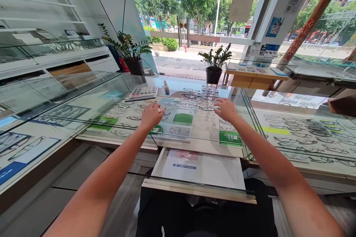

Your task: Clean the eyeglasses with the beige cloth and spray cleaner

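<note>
My right hand (226, 110) reaches over the glass counter, with thumb and fingertips closed at the right end of a dark-rimmed pair of eyeglasses (206, 108). Beyond that pair, more eyeglasses (191, 92) stand in rows on the glass. My left hand (152, 114) is over the counter's left part, its fingers curled. A small whitish bit shows by its thumb, too small to name. Close behind the left hand are a large calculator (143, 92) and a small spray bottle (166, 88).
Below the counter edge a drawer (217, 172) is pulled out, with a plastic packet (187, 155) inside. Under the glass lie eyeglasses and green cards (230, 139). Another glass showcase (306, 133) adjoins on the right. Potted plants (214, 76) stand beyond the counter.
</note>
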`<state>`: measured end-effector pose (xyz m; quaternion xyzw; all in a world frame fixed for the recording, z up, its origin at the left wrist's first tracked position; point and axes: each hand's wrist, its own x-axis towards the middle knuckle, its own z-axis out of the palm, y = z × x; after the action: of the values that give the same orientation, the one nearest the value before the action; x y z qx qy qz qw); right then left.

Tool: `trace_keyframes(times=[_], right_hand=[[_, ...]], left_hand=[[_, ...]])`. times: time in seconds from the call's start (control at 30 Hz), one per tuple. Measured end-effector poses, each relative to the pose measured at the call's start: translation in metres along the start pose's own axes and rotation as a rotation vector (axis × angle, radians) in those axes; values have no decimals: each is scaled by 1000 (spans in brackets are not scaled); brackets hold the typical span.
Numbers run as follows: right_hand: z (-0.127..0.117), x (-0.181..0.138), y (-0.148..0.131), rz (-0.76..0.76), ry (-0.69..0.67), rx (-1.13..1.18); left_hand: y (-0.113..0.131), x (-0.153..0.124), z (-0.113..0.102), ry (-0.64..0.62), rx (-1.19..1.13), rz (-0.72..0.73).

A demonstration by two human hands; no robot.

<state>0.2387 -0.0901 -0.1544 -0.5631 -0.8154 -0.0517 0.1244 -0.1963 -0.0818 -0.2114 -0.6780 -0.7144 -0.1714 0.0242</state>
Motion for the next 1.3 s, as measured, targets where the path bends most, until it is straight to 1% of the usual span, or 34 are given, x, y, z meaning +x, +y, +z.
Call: trace_keyframes(times=[0.1,0.23,0.5,0.57,0.63,0.7,0.77,0.8,0.87,0.9,0.93,0.97,1.0,1.03,1.07,1.1,1.17,1.23,1.3], right_hand=[[9,26,-24,-37,-81,-46],[18,42,-30,-38,-157,-96],[23,50,-34,-14,-204,-136],[20,49,-37,-10,-195,-134],[11,45,-41,-11,-171,-124],[-5,36,-47,-16,-134,-111],[-31,18,-57,-49,-79,-66],[-46,5,-63,-83,-51,-25],[-78,-28,-79,-219,12,186],[-92,-47,-88,-275,-16,283],[-103,-67,-97,-317,-80,362],[-109,-87,-106,-356,-167,419],[-110,-106,-113,-392,-251,458],[-104,-124,-119,-425,-341,478],[-93,-139,-123,-439,-416,485],[-77,-152,-126,-444,-483,477],[-33,-167,-124,-406,-560,413],[13,-169,-116,-319,-593,269],[53,-158,-103,-229,-572,149]], left_hand=[[-1,0,3,15,4,7],[1,-1,4,37,3,-11],[5,-2,2,53,-23,-27],[5,-3,1,49,-27,-30],[6,-3,0,45,-30,-32],[6,-3,-1,42,-32,-32],[6,-4,-2,39,-32,-30],[7,-4,-2,37,-32,-29],[7,-4,-1,33,-32,-30],[7,-4,-1,29,-32,-32],[7,-4,0,25,-32,-34],[7,-4,0,21,-33,-36],[8,-4,0,18,-35,-38],[8,-4,0,14,-38,-38],[8,-5,0,13,-41,-39],[9,-5,-1,13,-43,-38],[10,-5,-2,18,-43,-35],[10,-6,-3,26,-41,-31],[11,-5,-3,31,-40,-28]])
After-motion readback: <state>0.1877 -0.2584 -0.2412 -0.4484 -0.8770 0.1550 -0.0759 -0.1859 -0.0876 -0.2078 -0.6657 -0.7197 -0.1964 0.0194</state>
